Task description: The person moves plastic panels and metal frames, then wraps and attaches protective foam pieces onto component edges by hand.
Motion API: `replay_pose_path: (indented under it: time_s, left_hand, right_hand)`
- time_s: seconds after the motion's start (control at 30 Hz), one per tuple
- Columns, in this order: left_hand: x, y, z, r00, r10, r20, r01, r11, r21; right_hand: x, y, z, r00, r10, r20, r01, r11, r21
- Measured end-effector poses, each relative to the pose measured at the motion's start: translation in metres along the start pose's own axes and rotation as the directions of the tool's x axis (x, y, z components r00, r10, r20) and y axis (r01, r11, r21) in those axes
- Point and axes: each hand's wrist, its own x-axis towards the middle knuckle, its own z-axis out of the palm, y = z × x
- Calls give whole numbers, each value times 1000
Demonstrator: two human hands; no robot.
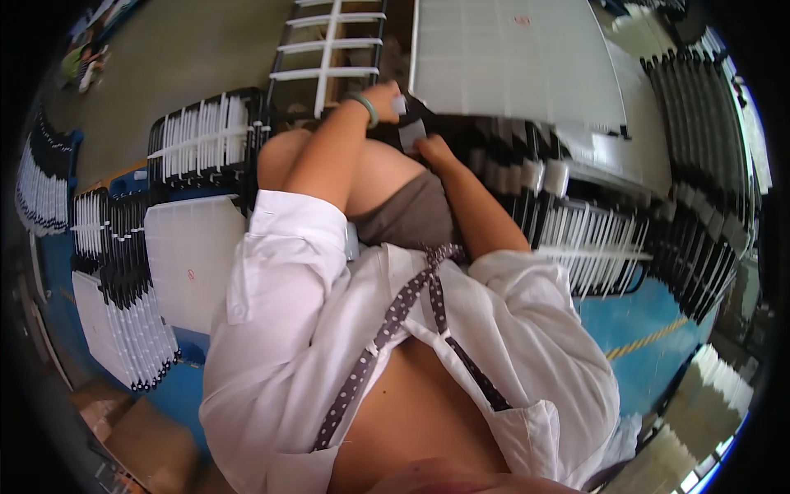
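My left hand (384,100), with a green bracelet at the wrist, is closed on a small white piece (399,104). Just to its right and nearer my body, my right hand (434,153) has its fingers pressed together at the edge of a pale grey strip (412,134). Dark material (418,109) lies between the two hands. Directly beyond them stands a black frame with white crossbars (327,72), and a large pale panel (514,62) reaches away to the right. The undersides of my fingers are hidden.
Racks of white bars (202,140) stand at the left, with a pale board (193,263) below them. More white bars (588,247) and stacked dark frames (691,123) are at the right. Cardboard boxes (152,445) sit at lower left. A person (82,66) is far off at upper left.
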Motion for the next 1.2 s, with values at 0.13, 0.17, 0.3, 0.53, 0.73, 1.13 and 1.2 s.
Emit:
replay_pose_path:
  time_s: [0.13,0.17,0.3,0.53,0.73,1.13,1.2]
  left_hand:
    - [-5,0,-9,997,59,39,-53,988,-145]
    - [-7,1,-11,997,46,69,-35,987,-155]
    - [0,-8,-4,994,45,102,-22,976,-215]
    - [11,-15,1,977,44,209,-1,979,-203]
    - [14,-16,1,994,16,108,-7,997,-82]
    - [13,-8,-1,978,-28,206,85,958,-273]
    - [6,-4,-2,984,32,177,16,964,-266]
  right_hand:
    - [-15,-22,10,999,32,-10,-23,871,491]
    - [-18,-28,10,1000,14,11,-18,851,525]
    - [-11,-32,14,998,-53,38,21,810,586]
    - [2,-17,23,998,-44,47,8,808,589]
    - [16,6,26,999,42,26,-48,941,335]
    - [10,-15,22,1000,-3,17,-4,918,396]
    - [7,-18,21,1000,18,10,-21,910,414]
